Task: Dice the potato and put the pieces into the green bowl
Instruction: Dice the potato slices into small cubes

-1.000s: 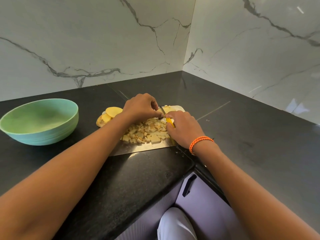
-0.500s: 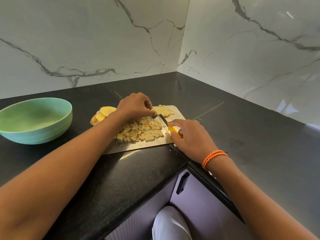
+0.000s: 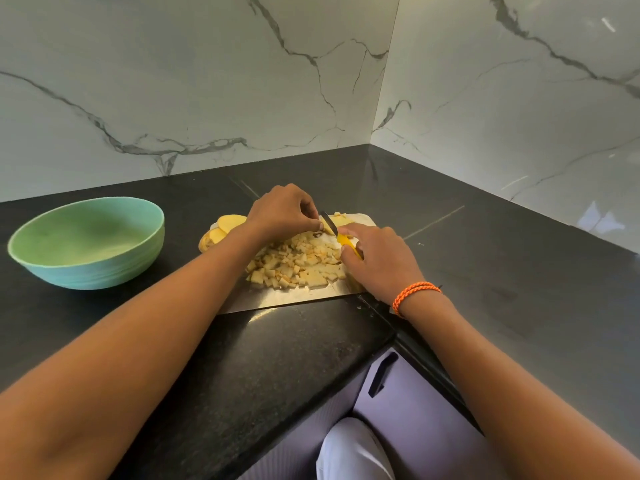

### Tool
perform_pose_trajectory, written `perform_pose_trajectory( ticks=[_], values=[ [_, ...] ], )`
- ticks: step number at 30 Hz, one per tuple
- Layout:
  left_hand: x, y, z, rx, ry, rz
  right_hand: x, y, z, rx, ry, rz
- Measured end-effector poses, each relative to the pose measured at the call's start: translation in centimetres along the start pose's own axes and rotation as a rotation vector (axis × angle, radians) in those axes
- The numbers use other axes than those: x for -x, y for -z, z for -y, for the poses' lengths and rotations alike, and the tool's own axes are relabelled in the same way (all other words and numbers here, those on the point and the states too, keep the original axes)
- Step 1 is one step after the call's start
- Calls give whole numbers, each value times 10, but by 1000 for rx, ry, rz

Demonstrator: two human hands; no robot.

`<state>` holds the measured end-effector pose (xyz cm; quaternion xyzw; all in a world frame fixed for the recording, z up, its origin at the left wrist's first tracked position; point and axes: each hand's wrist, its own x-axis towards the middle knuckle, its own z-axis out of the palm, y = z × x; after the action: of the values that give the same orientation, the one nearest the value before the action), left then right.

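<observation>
A pile of diced potato pieces (image 3: 298, 265) lies on a metal cutting board (image 3: 277, 299) at the counter's corner. My left hand (image 3: 282, 211) curls its fingertips down on a potato strip (image 3: 341, 220) at the board's far edge. My right hand (image 3: 377, 258) grips a knife with a yellow handle (image 3: 346, 242); its dark blade (image 3: 328, 221) points away beside my left fingertips. Uncut potato slices (image 3: 225, 226) are stacked at the board's left end. The green bowl (image 3: 90, 242) stands empty to the left.
The black stone counter (image 3: 485, 265) wraps an inner corner under white marble walls (image 3: 207, 81). Below the counter edge is a lilac cabinet door with a dark handle (image 3: 382, 374). My knee in white cloth (image 3: 349, 452) shows at the bottom.
My right hand and the knife have shifted slightly towards my left fingertips, the blade now lying close against them. The camera view has also drifted.
</observation>
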<state>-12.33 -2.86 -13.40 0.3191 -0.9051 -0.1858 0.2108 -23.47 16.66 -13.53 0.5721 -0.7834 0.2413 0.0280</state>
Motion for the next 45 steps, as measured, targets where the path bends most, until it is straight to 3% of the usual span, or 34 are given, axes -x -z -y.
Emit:
perform_pose_trajectory(
  ticks=[16, 23, 32, 35, 45],
  values=[
    [4, -6, -6, -71, 33, -54, 14, 11, 0, -46, 54, 109],
    [3, -4, -7, -59, 29, -15, 42, 33, -19, -110, 70, 106],
    [1, 5, -5, 70, -1, -67, 13, 44, -34, -254, 129, 48],
    [3, 7, -4, 224, -57, 26, 4, 34, -40, -314, 116, 32],
    [1, 10, -3, 215, -95, 130, -3, 25, -47, -425, 150, 52]
  ],
)
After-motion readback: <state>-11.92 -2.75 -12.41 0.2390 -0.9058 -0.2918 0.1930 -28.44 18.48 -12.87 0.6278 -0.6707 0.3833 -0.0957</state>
